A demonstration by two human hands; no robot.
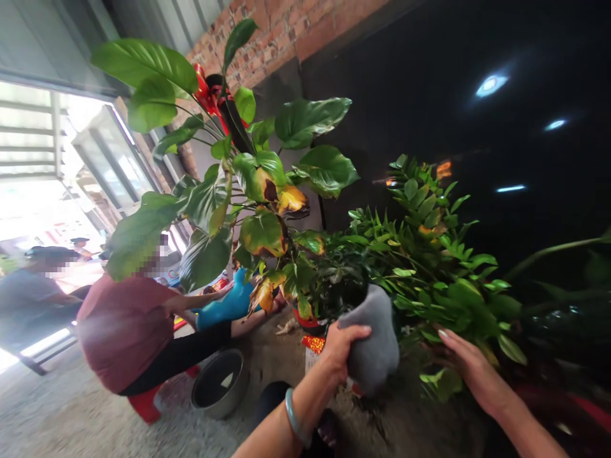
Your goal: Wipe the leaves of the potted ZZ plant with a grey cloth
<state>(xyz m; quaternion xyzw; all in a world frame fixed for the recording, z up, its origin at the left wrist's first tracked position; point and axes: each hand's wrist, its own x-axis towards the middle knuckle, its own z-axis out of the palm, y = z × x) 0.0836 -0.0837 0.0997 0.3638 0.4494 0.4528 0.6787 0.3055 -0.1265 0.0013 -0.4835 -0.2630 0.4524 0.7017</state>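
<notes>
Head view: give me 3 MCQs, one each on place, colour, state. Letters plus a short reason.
1. Where is the metal bowl?
A. on the floor left of the left hand
B. on top of the grey pot
C. in the right hand

2. What colour is the bracelet on the left wrist?
A. red
B. pale green
C. black

3. What is the left hand doing?
A. hanging free
B. gripping the grey pot
C. holding a leaf

Answers:
1 A, the bowl sits on the floor by the person in the red shirt.
2 B, the band reads pale green.
3 B, its fingers wrap the grey pot; the right hand lies open among the leaves.
</notes>
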